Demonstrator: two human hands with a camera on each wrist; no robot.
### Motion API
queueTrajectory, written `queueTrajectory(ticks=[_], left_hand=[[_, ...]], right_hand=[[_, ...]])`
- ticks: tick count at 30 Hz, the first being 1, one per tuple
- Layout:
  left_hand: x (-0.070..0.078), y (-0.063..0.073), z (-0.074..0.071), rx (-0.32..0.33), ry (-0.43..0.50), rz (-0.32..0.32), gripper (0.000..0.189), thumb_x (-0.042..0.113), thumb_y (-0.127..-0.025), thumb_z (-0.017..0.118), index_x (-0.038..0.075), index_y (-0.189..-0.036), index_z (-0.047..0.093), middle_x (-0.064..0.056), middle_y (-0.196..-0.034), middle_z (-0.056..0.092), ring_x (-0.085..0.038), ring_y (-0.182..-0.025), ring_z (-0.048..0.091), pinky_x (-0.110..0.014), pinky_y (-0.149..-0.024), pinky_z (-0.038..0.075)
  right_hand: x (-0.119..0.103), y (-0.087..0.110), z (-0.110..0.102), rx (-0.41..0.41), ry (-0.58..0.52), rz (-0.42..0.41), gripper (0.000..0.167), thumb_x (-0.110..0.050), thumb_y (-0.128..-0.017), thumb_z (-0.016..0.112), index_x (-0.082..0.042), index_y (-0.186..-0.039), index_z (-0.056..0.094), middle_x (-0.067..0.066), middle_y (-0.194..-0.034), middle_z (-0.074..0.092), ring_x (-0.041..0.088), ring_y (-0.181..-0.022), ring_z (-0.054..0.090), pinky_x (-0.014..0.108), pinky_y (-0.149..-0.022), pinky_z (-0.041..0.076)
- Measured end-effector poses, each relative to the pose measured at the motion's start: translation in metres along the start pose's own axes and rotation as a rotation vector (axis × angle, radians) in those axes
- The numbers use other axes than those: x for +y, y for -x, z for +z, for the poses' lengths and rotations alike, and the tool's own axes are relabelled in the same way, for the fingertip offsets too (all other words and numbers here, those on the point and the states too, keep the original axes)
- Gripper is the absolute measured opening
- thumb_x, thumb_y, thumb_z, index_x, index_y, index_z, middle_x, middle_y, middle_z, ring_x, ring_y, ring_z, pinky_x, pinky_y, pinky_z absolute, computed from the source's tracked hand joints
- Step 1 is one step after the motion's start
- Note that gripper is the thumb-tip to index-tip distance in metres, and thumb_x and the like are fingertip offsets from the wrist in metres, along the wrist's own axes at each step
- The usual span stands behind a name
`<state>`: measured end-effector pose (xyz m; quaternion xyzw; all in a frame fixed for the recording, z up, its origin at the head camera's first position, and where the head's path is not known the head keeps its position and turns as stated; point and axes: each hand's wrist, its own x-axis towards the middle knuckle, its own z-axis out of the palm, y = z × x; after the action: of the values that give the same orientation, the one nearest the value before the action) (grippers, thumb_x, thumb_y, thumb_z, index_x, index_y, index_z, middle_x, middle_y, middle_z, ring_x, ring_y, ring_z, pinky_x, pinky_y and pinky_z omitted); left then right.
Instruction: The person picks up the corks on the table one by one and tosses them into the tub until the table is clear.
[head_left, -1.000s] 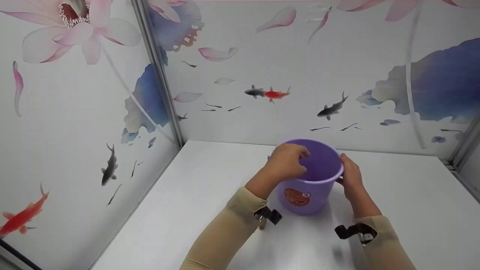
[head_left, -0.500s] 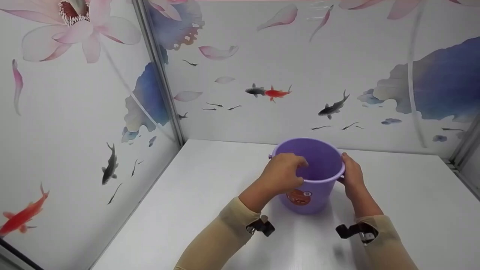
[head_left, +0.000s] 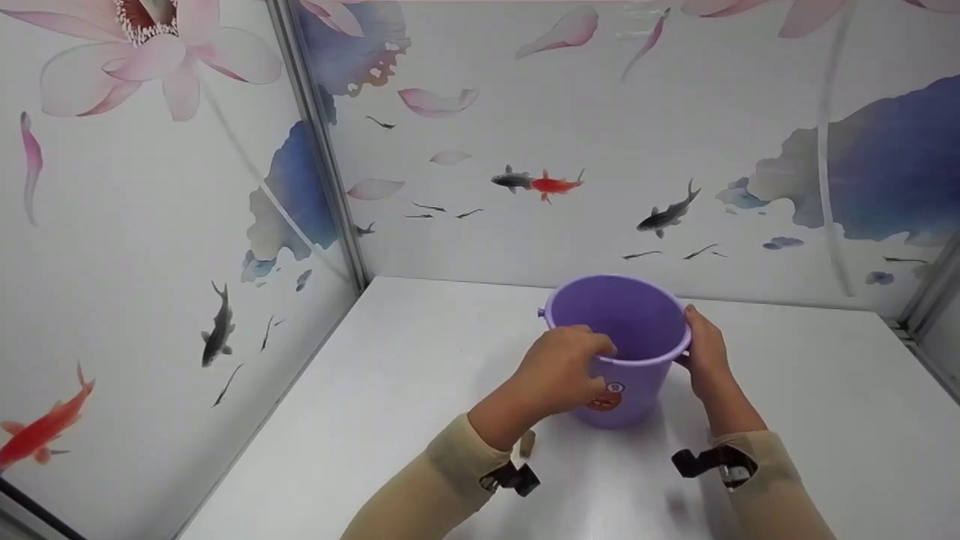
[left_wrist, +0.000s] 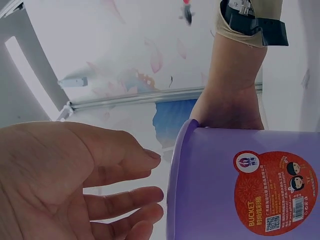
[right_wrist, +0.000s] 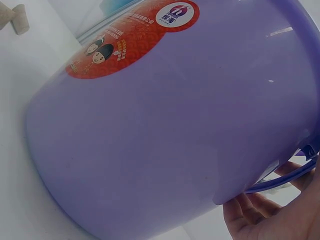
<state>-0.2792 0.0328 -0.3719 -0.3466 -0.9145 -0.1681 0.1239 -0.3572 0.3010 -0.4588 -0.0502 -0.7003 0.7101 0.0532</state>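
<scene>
A purple plastic bucket (head_left: 637, 386) stands upright on the white table, its open mouth facing up. A red label (left_wrist: 275, 192) marked BUCKET is on its side. My right hand (head_left: 707, 352) holds the bucket by its right side near the rim; in the right wrist view its fingers (right_wrist: 250, 210) touch the wall by the purple handle (right_wrist: 282, 181). At the near left of the rim is my left hand (head_left: 559, 371), thumb and fingers loosely curved and apart. In the left wrist view nothing is between them, and a small gap separates the fingertips from the rim.
On the white table (head_left: 390, 375) a small beige, wood-like piece (head_left: 528, 444) lies beside my left wrist. Printed panels with fish and lotus stand behind (head_left: 465, 247) and to the left. Black camera mounts (head_left: 514, 478) sit on both wrists.
My left hand has moved down and toward me, from above the bucket's mouth to its near left rim. The beige piece is now more exposed. The right hand and bucket stay nearly still.
</scene>
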Motion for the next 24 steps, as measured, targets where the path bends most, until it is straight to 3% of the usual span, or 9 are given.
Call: queueTrajectory(ticks=[9, 14, 17, 20, 24], left_hand=[[-0.001, 0.014, -0.002, 0.056, -0.069, 0.028, 0.032, 0.016, -0.083, 0.079, 0.016, -0.115, 0.080, 0.001, -0.104, 0.077, -0.016, -0.096, 0.070, -0.028, -0.085, 0.056], [0.001, 0.025, -0.003, 0.094, -0.079, 0.097, 0.029, 0.011, -0.083, 0.077, 0.016, -0.112, 0.081, 0.000, -0.100, 0.077, -0.015, -0.089, 0.067, -0.026, -0.078, 0.053], [0.001, 0.032, 0.001, 0.110, -0.112, 0.132, 0.029, 0.010, -0.082, 0.076, 0.017, -0.110, 0.081, 0.001, -0.099, 0.077, -0.015, -0.090, 0.068, -0.026, -0.077, 0.054], [-0.001, 0.039, 0.005, 0.109, -0.137, 0.149, 0.028, 0.009, -0.080, 0.076, 0.018, -0.106, 0.080, 0.003, -0.100, 0.077, -0.015, -0.092, 0.070, -0.027, -0.078, 0.055], [-0.007, 0.046, 0.011, 0.060, -0.148, 0.152, 0.026, 0.011, -0.080, 0.077, 0.018, -0.105, 0.078, 0.004, -0.101, 0.076, -0.014, -0.094, 0.070, -0.025, -0.078, 0.055]], right_hand=[[-0.001, 0.000, 0.002, 0.008, -0.022, 0.005, 0.058, -0.047, -0.113, 0.031, -0.003, -0.146, 0.050, -0.015, -0.106, 0.063, 0.002, -0.099, 0.064, 0.023, -0.088, 0.058], [-0.002, 0.001, 0.000, 0.005, -0.049, -0.001, 0.046, -0.045, -0.113, 0.032, -0.010, -0.129, 0.056, -0.013, -0.101, 0.065, 0.005, -0.098, 0.064, 0.024, -0.087, 0.059], [-0.002, 0.001, 0.000, 0.011, -0.044, 0.000, 0.046, -0.046, -0.113, 0.032, -0.010, -0.130, 0.056, -0.014, -0.102, 0.064, 0.004, -0.099, 0.064, 0.024, -0.088, 0.058], [-0.001, 0.000, 0.000, 0.013, -0.042, 0.001, 0.049, -0.046, -0.113, 0.032, -0.008, -0.135, 0.054, -0.014, -0.102, 0.064, 0.002, -0.099, 0.064, 0.024, -0.088, 0.059], [0.001, 0.000, -0.001, 0.001, -0.024, -0.005, 0.053, -0.047, -0.113, 0.031, -0.006, -0.139, 0.053, -0.014, -0.103, 0.065, 0.002, -0.100, 0.065, 0.024, -0.089, 0.059]])
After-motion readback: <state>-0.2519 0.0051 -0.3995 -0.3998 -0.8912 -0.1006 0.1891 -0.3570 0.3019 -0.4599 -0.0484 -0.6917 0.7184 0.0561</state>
